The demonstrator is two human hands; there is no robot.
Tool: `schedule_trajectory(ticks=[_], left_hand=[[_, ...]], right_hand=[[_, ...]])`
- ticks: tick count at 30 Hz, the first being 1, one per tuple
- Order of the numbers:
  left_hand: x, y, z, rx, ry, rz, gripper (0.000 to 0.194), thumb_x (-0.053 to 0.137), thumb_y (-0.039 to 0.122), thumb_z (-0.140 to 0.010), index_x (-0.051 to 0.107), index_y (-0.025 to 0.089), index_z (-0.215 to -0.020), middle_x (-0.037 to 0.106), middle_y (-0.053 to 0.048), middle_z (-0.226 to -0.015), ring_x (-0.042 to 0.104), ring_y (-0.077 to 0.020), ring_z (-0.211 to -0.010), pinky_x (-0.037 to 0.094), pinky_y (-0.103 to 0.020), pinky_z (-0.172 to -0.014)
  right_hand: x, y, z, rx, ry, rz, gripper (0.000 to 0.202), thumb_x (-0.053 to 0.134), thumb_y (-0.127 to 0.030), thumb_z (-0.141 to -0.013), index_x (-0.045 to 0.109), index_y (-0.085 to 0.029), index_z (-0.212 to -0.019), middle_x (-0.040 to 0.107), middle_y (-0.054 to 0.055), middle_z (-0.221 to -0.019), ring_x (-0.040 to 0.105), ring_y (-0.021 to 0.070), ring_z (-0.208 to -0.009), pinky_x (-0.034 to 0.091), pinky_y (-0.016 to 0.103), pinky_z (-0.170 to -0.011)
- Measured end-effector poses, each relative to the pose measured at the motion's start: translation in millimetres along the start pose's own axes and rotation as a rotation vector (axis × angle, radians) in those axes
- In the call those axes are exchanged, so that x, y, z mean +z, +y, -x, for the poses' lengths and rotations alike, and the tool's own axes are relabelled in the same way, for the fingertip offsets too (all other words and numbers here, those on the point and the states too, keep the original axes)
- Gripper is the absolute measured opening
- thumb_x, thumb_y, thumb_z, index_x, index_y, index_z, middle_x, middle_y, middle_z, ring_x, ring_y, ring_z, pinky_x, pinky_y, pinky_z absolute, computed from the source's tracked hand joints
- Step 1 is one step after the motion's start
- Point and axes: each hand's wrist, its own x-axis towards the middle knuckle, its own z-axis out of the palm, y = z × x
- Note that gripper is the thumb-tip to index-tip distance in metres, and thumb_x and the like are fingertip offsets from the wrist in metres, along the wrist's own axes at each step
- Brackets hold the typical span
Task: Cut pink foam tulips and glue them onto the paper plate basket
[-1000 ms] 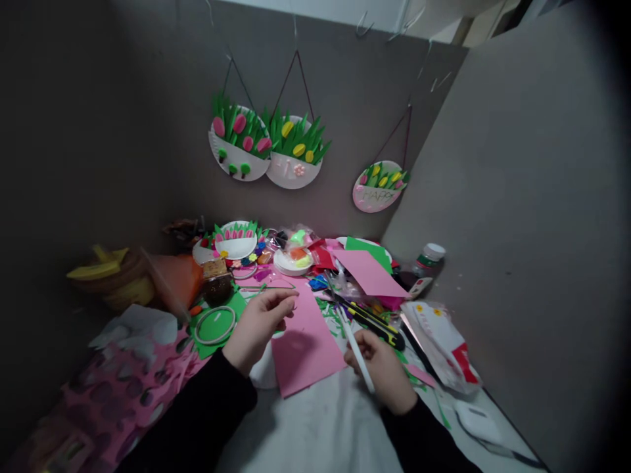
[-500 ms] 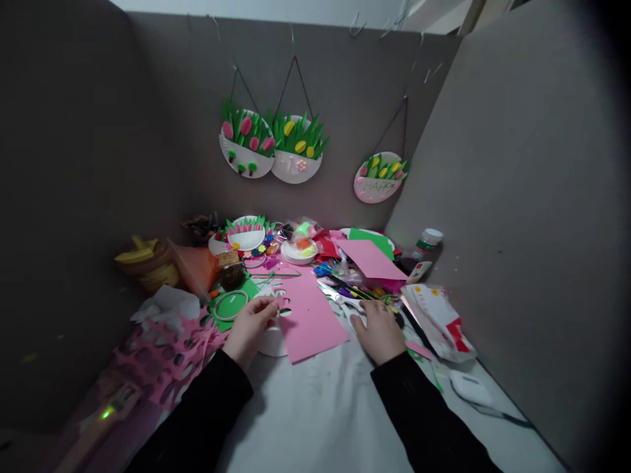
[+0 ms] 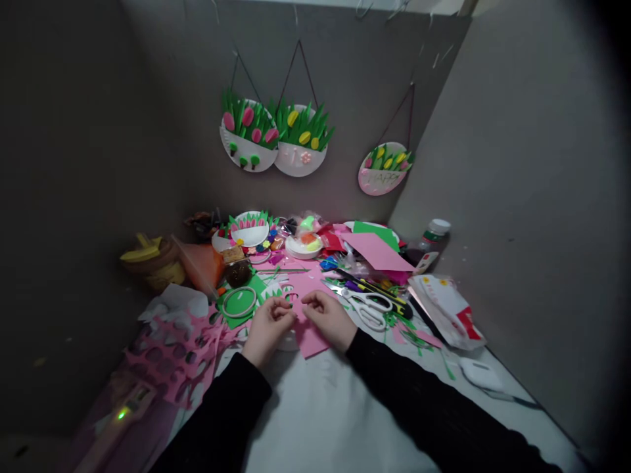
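Observation:
Both hands are close together over a pink sheet (image 3: 311,339) near the middle of the table. My left hand (image 3: 270,323) is pinched at the sheet's left side, its fingertips on something too small to make out. Facing it, my right hand (image 3: 331,318) has thumb and fingers pressed together above the sheet; what they hold, if anything, is hidden. White-handled scissors (image 3: 367,307) lie to the right of my right hand. Partly under the left hand is a white paper plate (image 3: 287,341).
Pink cut-out scraps (image 3: 170,355) and a green tape ring (image 3: 239,302) lie left. A white packet (image 3: 446,309), a capped bottle (image 3: 434,238) and a white case (image 3: 480,373) stand or lie right. Decorated plates (image 3: 300,157) hang on the back panel.
My right hand has left the scissors and moved left over the pink sheet, beside my left hand. The scissors now lie free on the table. The view has tilted slightly down.

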Motion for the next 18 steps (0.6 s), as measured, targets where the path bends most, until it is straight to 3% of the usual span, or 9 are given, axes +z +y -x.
schedule_trajectory(ticks=[2, 4, 9, 14, 18], left_hand=[[0.3, -1, 0, 0.008, -0.014, -0.027, 0.025, 0.069, 0.016, -0.061, 0.050, 0.016, -0.078, 0.052, 0.008, -0.055, 0.046, -0.0045, -0.050, 0.032, -0.015, -0.051], [-0.3, -2, -2, 0.002, -0.036, -0.045, 0.024, 0.068, 0.017, -0.062, 0.051, 0.015, -0.078, 0.053, 0.007, -0.057, 0.046, -0.0049, -0.051, 0.033, -0.015, -0.052], [-2.1, -2, -4, -0.018, -0.082, -0.087, 0.020, 0.066, 0.022, -0.066, 0.055, 0.014, -0.080, 0.055, 0.005, -0.059, 0.049, -0.0073, -0.054, 0.035, -0.017, -0.054], [-2.5, 0, -3, 0.013, -0.066, -0.128, 0.019, 0.067, 0.024, -0.067, 0.058, 0.014, -0.081, 0.057, 0.002, -0.065, 0.051, -0.0096, -0.059, 0.036, -0.020, -0.056], [-2.2, 0, -2, 0.030, -0.044, -0.143, 0.018, 0.067, 0.025, -0.067, 0.059, 0.015, -0.080, 0.057, 0.001, -0.069, 0.051, -0.0104, -0.060, 0.037, -0.020, -0.058]], right_hand=[[6, 3, -3, -0.015, 0.037, -0.070, 0.007, 0.056, -0.025, -0.069, 0.055, -0.018, -0.071, 0.050, -0.004, -0.061, 0.046, 0.0115, -0.056, 0.038, 0.024, -0.053], [8, 8, -2, -0.012, 0.034, -0.156, 0.013, 0.057, -0.029, -0.071, 0.051, -0.019, -0.065, 0.046, -0.005, -0.056, 0.042, 0.0102, -0.052, 0.034, 0.023, -0.049], [9, 16, 4, 0.114, -0.102, -0.373, 0.022, 0.056, -0.040, -0.077, 0.051, -0.019, -0.072, 0.041, -0.009, -0.045, 0.029, 0.0064, -0.036, 0.022, 0.020, -0.037], [10, 16, 3, 0.114, -0.110, -0.449, 0.027, 0.068, -0.040, -0.069, 0.052, -0.019, -0.075, 0.038, -0.011, -0.045, 0.026, 0.0041, -0.034, 0.018, 0.018, -0.034], [9, 18, 5, 0.127, -0.124, -0.469, 0.029, 0.066, -0.044, -0.071, 0.052, -0.019, -0.073, 0.039, -0.011, -0.042, 0.025, 0.0041, -0.032, 0.017, 0.019, -0.033]])
